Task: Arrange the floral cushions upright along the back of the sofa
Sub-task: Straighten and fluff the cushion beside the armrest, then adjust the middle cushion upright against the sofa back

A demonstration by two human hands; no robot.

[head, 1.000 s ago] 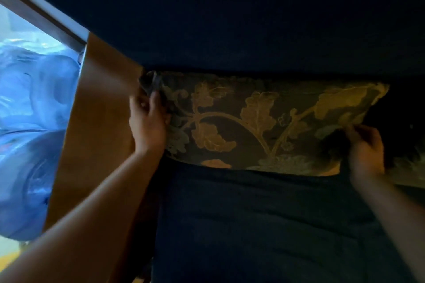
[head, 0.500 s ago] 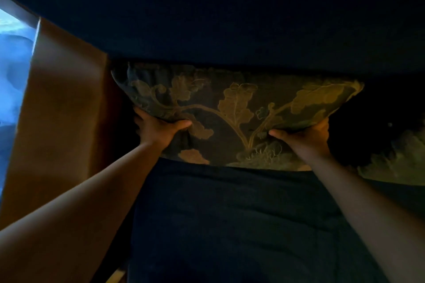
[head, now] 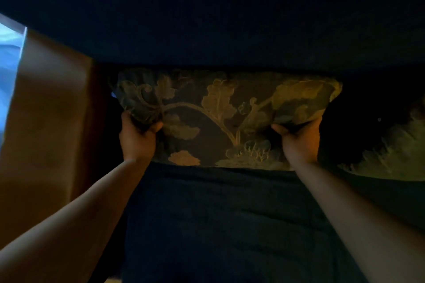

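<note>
A dark floral cushion (head: 220, 117) with gold leaf and vine patterns stands upright against the dark blue sofa back (head: 218, 18), its lower edge on the seat (head: 218, 218). My left hand (head: 138, 138) grips the cushion's left side, fingers pinched into the fabric. My right hand (head: 299, 140) grips its right side the same way. A second floral cushion (head: 388, 156) lies further right, partly in shadow and cut off by the frame edge.
The brown sofa armrest (head: 46, 110) rises close at the left of the cushion. Beyond it, at the far left edge, is a bright bluish area (head: 9, 53). The scene is very dim.
Both hands shifted from the cushion's outer edges to a firm grip on its left and right sides, spreading wider. The view moved closer and rightwards.
</note>
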